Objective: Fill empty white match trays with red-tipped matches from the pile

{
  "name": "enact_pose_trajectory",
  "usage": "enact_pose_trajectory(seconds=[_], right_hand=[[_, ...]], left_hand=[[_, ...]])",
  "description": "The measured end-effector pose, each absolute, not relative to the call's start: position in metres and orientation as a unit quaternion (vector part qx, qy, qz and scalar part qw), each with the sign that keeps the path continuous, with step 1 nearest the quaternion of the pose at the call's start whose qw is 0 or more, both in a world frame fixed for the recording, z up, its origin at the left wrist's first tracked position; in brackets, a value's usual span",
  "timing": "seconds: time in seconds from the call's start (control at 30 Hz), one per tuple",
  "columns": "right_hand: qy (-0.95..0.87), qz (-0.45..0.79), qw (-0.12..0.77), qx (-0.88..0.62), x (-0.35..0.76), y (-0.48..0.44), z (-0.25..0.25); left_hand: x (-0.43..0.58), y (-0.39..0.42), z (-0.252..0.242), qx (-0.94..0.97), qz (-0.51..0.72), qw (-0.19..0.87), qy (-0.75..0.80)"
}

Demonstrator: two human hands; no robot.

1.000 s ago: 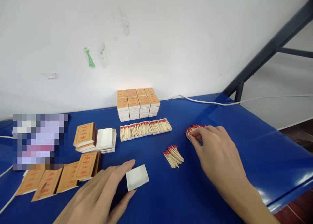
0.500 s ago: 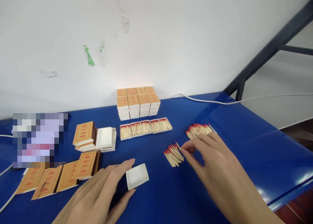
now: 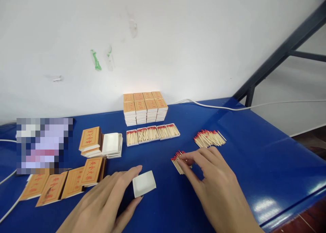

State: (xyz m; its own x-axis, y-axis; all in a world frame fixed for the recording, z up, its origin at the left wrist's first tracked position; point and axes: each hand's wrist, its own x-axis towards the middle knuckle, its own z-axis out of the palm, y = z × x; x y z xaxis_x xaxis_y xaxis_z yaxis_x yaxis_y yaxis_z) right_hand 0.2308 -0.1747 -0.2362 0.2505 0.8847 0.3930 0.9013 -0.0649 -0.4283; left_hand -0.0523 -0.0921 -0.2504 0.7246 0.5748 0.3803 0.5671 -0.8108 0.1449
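Note:
My left hand rests on the blue table, thumb and fingers holding the left side of an empty white matchbox tray. My right hand lies over a small bundle of red-tipped matches, fingers curled around it and touching it. A second, larger pile of matches lies farther right, apart from the hand.
A row of several filled trays lies in front of a stack of closed matchboxes by the wall. Orange sleeves, empty white trays and more sleeves sit left. A white cable runs along the back.
My right hand moved from the far pile of matches left and nearer to the small bundle and now covers it. The left hand kept hold of the white tray.

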Motion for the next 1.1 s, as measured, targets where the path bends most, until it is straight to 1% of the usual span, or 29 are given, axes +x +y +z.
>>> enact_pose_trajectory(seconds=[0.13, 0.23, 0.3, 0.37, 0.47, 0.67, 0.87, 1.1], right_hand=[[-0.594, -0.072, 0.292, -0.746, 0.221, -0.177, -0.238], [-0.572, -0.140, 0.252, -0.768, 0.218, -0.180, -0.242], [-0.566, -0.159, 0.221, -0.778, 0.217, -0.181, -0.246], [-0.567, -0.153, 0.209, -0.782, 0.217, -0.180, -0.250], [-0.578, -0.104, 0.227, -0.777, 0.219, -0.177, -0.253], [-0.590, 0.081, 0.289, -0.750, 0.227, -0.176, -0.249], [-0.598, 0.174, 0.268, -0.735, 0.238, -0.175, -0.240], [-0.622, 0.211, 0.225, -0.719, 0.255, -0.175, -0.231]], left_hand=[[-0.051, -0.093, -0.248, 0.928, 0.217, 0.013, 0.304], [-0.052, -0.093, -0.247, 0.928, 0.219, 0.018, 0.301], [-0.053, -0.093, -0.248, 0.927, 0.216, 0.022, 0.306], [-0.053, -0.093, -0.249, 0.925, 0.217, 0.027, 0.310], [-0.050, -0.094, -0.250, 0.917, 0.234, 0.056, 0.317], [-0.037, -0.097, -0.247, 0.889, 0.278, 0.109, 0.345], [-0.041, -0.095, -0.246, 0.891, 0.276, 0.113, 0.342], [-0.045, -0.096, -0.248, 0.922, 0.224, 0.049, 0.313]])
